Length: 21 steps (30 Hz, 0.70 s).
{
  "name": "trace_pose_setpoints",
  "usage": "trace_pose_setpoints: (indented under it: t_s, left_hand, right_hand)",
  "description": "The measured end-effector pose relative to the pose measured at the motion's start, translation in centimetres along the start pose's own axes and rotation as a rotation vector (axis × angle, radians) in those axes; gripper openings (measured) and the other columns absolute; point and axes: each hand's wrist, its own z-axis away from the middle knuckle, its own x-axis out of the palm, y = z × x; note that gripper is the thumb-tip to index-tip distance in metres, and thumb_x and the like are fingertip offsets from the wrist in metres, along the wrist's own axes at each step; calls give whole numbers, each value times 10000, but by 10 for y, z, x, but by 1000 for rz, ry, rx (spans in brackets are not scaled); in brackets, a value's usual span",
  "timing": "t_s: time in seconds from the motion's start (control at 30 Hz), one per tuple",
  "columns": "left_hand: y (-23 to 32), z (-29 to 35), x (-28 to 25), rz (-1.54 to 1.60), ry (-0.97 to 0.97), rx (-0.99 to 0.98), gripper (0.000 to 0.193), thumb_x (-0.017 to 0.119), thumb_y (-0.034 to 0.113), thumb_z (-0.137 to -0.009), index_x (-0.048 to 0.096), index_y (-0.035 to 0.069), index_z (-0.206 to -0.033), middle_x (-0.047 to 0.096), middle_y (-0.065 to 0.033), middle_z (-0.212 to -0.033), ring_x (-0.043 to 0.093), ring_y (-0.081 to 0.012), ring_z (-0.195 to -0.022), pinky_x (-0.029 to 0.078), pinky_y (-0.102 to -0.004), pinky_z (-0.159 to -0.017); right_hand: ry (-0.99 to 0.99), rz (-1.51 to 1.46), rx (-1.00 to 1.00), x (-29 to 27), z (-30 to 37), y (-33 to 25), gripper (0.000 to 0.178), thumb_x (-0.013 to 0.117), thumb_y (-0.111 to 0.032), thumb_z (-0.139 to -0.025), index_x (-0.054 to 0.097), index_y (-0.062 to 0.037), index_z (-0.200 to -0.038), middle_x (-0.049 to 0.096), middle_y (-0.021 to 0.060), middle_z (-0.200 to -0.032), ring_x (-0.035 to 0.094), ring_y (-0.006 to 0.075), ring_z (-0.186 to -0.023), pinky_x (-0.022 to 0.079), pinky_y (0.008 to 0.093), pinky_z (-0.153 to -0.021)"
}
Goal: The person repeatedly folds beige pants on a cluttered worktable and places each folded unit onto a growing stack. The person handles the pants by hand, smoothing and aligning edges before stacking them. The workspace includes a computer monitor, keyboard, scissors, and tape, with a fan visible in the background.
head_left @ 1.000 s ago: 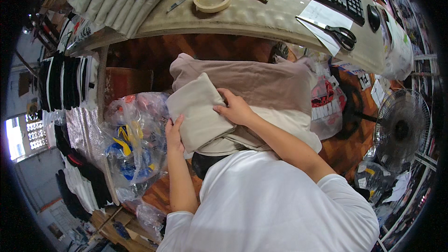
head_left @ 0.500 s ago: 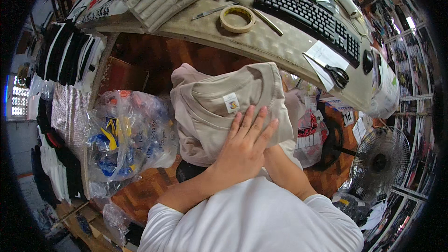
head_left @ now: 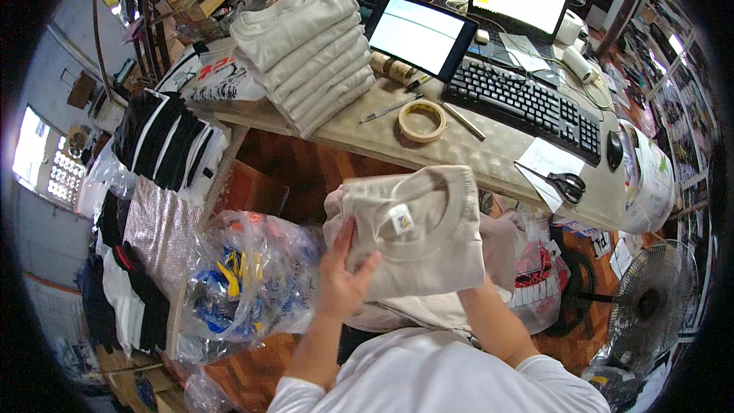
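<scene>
Between left grip [head_left: 342,281], clasping one edge, and right grip [head_left: 478,291], its closure hidden beneath, the folded beige shirt [head_left: 428,256] had just risen off the mauve cloth [head_left: 501,248], folding seemingly done.

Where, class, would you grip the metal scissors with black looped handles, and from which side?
Probably by the black looped handles, from the near right, over the near edge of the beige desk: the loops lie toward that edge, while the metal blades point left and away.
</scene>
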Motion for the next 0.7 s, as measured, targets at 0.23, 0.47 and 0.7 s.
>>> trace_pose_setpoints:
  t_s: [0.23,0.47,0.7]
  left_hand:
    - [119,-198,-55,-420,354,680,522,592,-13,-769,523,60,-1281,560,-146,-1265,529,-255,-1173,361,-349,-1020]
    - [76,-415,-166,-313,489,237,573,719,169,-774,492,37,-1283,583,-140,-1191,551,-208,-1070,427,-314,-903]
    - [-12,-411,-148,-439,449,25,803,797,265,-662,436,-32,-1314,492,-193,-1319,469,-323,-1222,360,-386,-1020]
  right_hand:
    - [-333,214,-186,84,34,-79,683,253,-576,-941,156,-154,-1469,321,206,-1435,394,361,-1277,341,506,-1033]
    - [-66,330,-331,22,98,-109,677,271,-592,-929,176,-195,-1470,300,215,-1448,399,394,-1267,371,523,-1003]
    - [339,332,-345,-43,168,-99,672,302,-613,-914,261,-197,-1440,406,185,-1390,504,352,-1175,433,488,-946]
